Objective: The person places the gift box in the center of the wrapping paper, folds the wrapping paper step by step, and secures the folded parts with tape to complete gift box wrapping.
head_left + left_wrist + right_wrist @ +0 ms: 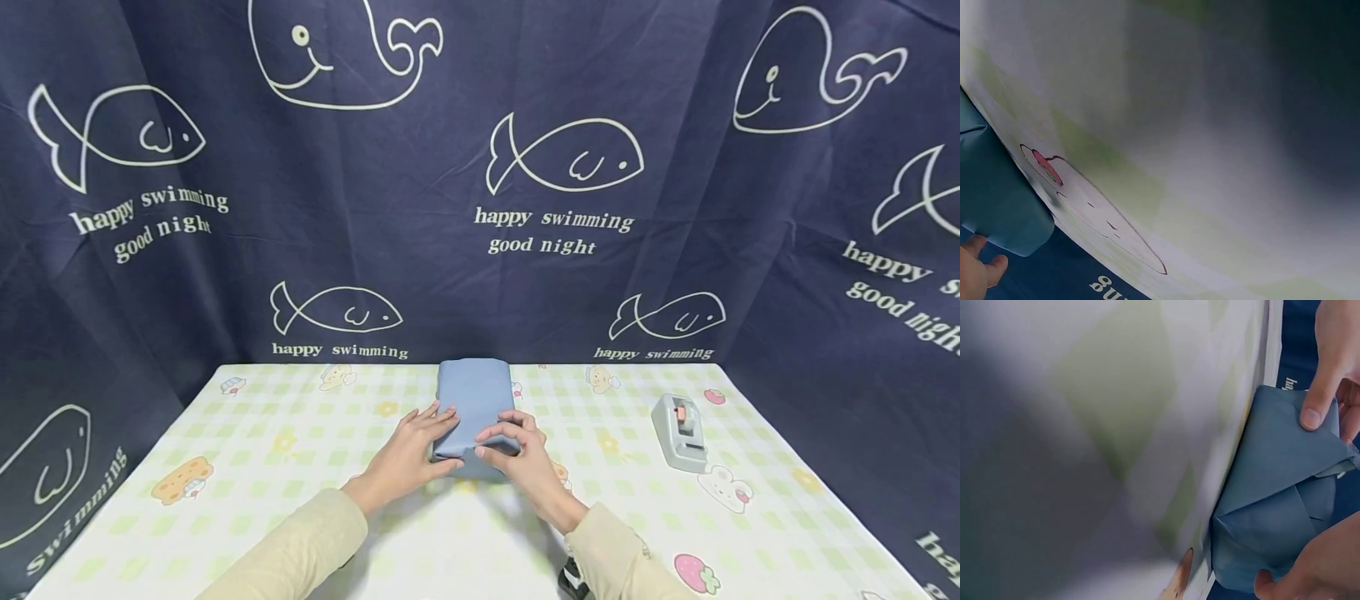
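A blue package wrapped in smooth paper (474, 392) lies on the checked tablecloth in front of me, with folded end flaps (1266, 512) facing the right wrist camera. My left hand (408, 457) holds its near left corner, fingers over the top and thumb (1313, 415) against the folded end. At the near right corner my right hand (525, 458) bends its fingers and pinches the paper at the top edge between thumb and index finger. A loose flap (1335, 467) sticks up between the hands. In the left wrist view, fingertips (975, 240) touch the package (1004, 187).
A light grey tape dispenser (681, 433) stands to the right on the tablecloth (285, 517), which carries cartoon prints. Behind and at both sides hangs a dark blue curtain (420, 208) with fish and whales. A small black object (573, 579) shows beneath my right sleeve.
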`<state>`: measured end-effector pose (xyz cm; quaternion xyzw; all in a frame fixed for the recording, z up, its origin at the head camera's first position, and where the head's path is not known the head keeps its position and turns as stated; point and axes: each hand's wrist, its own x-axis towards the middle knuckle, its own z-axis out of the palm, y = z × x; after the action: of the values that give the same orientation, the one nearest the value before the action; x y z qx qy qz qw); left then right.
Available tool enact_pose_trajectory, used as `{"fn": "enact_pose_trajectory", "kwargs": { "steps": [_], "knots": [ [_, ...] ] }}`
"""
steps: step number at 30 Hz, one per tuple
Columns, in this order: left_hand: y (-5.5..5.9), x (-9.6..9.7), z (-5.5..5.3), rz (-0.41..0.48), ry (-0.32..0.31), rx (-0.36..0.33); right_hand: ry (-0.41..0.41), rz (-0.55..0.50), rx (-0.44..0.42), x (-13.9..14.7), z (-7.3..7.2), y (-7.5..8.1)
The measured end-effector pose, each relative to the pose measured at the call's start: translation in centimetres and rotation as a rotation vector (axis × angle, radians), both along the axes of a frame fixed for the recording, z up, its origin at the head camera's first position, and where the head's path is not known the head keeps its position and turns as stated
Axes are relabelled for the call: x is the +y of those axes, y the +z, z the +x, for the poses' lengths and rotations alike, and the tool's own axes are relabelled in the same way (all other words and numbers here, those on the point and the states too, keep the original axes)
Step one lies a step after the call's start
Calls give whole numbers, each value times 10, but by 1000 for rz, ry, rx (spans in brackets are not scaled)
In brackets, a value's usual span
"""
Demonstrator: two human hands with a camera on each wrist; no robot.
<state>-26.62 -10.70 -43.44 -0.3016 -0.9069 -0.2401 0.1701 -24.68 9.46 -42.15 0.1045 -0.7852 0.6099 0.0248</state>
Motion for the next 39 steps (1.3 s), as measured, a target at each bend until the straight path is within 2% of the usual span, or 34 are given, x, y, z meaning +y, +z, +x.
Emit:
{"fn": "enact_pose_trajectory", "kwargs": {
  "steps": [9,17,29,39],
  "knots": [
    [-2,0,-1,-5,-7,26,-67,3,97,-7,-1,-7],
    [-2,-1,-2,-1,-6,30,-142,55,201,-13,-5,-10],
    [0,-1,0,18,-18,36,-144,131,154,-12,-7,-3],
    [-1,-1,0,-5,-12,33,-159,189,120,-11,-8,-2]
  ]
}}
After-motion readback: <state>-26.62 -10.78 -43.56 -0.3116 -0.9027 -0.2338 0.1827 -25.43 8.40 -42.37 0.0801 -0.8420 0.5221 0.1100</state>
